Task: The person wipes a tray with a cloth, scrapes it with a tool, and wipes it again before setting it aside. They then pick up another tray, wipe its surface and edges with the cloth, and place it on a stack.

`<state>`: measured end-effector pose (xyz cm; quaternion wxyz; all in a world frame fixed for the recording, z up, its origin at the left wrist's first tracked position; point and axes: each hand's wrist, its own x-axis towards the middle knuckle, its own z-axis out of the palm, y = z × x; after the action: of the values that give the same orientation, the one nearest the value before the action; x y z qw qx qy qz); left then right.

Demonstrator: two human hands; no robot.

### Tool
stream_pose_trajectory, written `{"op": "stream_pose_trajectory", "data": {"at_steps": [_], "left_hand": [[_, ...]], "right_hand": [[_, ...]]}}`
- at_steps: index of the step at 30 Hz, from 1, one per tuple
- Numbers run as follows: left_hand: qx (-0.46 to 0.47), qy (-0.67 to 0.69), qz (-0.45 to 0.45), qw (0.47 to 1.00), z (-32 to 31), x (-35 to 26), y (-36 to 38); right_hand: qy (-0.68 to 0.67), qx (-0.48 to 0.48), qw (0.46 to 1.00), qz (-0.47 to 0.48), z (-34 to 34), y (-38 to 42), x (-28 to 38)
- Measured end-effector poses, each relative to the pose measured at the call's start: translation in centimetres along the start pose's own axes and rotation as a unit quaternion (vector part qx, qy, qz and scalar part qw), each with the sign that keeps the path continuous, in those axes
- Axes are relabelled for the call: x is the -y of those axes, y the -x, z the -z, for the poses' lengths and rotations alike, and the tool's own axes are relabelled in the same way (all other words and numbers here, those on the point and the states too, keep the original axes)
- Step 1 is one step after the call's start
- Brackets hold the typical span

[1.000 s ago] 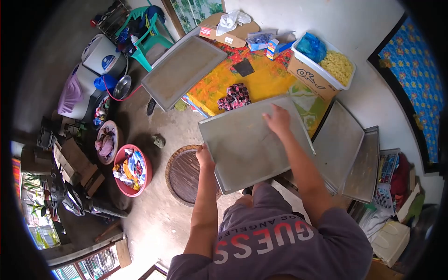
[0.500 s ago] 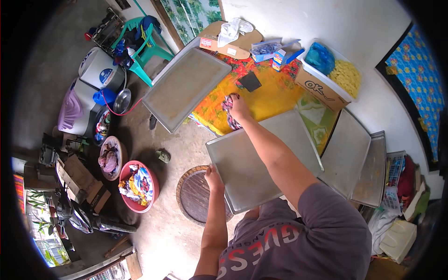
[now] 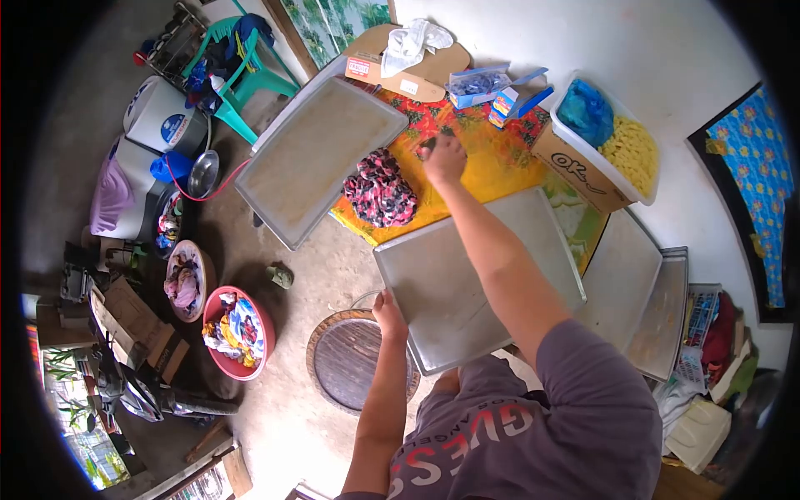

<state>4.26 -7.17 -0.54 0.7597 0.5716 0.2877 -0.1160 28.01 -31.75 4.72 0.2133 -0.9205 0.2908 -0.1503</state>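
Note:
My left hand is closed on the left edge of a grey metal baking tray, which is tilted in front of my body. At the yellow-and-red covered table, the fingers of my right hand curl over a dark flat square, most of it hidden under them. Left of that hand, a bunched black, pink and white patterned cloth lies on the table's edge. Another metal tray rests just beyond the cloth.
More trays lean at the right. A box marked OK bears a white tub of yellow pieces. On the floor are a round wooden stool, a pink basin of clothes and a green chair beyond.
My right hand has let go of the patterned cloth, left it spread at the table's edge, and moved up and right onto the dark square. My left hand keeps its grip on the tray.

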Motion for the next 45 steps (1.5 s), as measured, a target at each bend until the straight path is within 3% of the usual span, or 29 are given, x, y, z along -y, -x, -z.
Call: {"op": "stream_pose_trajectory", "data": {"at_steps": [1, 4, 8, 11, 17, 20, 23, 27, 30, 32, 35, 38, 41, 44, 45], "left_hand": [[0.006, 0.001, 0.002, 1.000, 0.1, 0.5, -0.2], [0.019, 0.022, 0.016, 0.999, -0.4, 0.5, -0.2], [0.052, 0.043, 0.051, 0.996, -0.4, -0.9, 0.9], [0.061, 0.043, 0.066, 0.995, -0.3, -1.1, 1.5], [0.072, 0.049, 0.067, 0.994, 0.1, -0.4, 1.8], [0.068, 0.022, 0.076, 0.995, 0.1, -0.1, 2.1], [0.067, -0.029, 0.103, 0.992, 0.2, -1.2, 2.7], [0.071, -0.080, 0.108, 0.988, 0.7, -2.0, 2.9], [0.073, -0.106, 0.099, 0.987, 1.0, -2.6, 3.9], [0.074, -0.122, 0.091, 0.986, 1.8, -2.3, 4.0], [0.085, -0.116, 0.086, 0.986, 2.2, -2.3, 4.6], [0.099, -0.181, 0.069, 0.976, 2.2, -2.3, 5.2], [0.103, -0.232, 0.071, 0.965, 2.3, -1.0, 4.8], [0.120, -0.223, 0.054, 0.966, 2.3, 0.4, 4.7], [0.121, -0.203, 0.047, 0.971, 1.8, 0.3, 5.1]], "right_hand": [[0.024, 0.008, 0.999, -0.045, 0.8, -0.6, -0.9], [0.125, 0.200, 0.970, -0.057, 2.0, -3.2, -3.3], [0.091, 0.281, 0.955, -0.036, 0.7, -5.8, -5.7], [0.026, 0.227, 0.973, -0.025, 0.6, -5.2, -8.3], [-0.014, 0.209, 0.977, -0.041, 2.6, -3.2, -9.7], [-0.076, 0.326, 0.941, -0.038, 0.6, -4.7, -12.1], [-0.419, 0.231, 0.864, -0.158, 1.5, -3.3, -12.6], [-0.489, 0.237, 0.819, -0.183, 13.3, 2.4, -12.7], [-0.554, 0.228, 0.771, -0.216, 17.3, 6.5, -16.4], [-0.489, 0.259, 0.790, -0.266, 18.9, 7.7, -20.6], [-0.369, 0.224, 0.866, -0.251, 20.7, 8.6, -25.3], [-0.175, 0.162, 0.962, -0.131, 17.3, 6.9, -31.7], [0.066, 0.094, 0.982, -0.149, 16.4, 5.7, -30.1], [0.195, 0.112, 0.969, -0.103, 17.9, 6.8, -24.6], [0.175, 0.109, 0.973, -0.099, 17.2, 6.7, -24.0]]}}
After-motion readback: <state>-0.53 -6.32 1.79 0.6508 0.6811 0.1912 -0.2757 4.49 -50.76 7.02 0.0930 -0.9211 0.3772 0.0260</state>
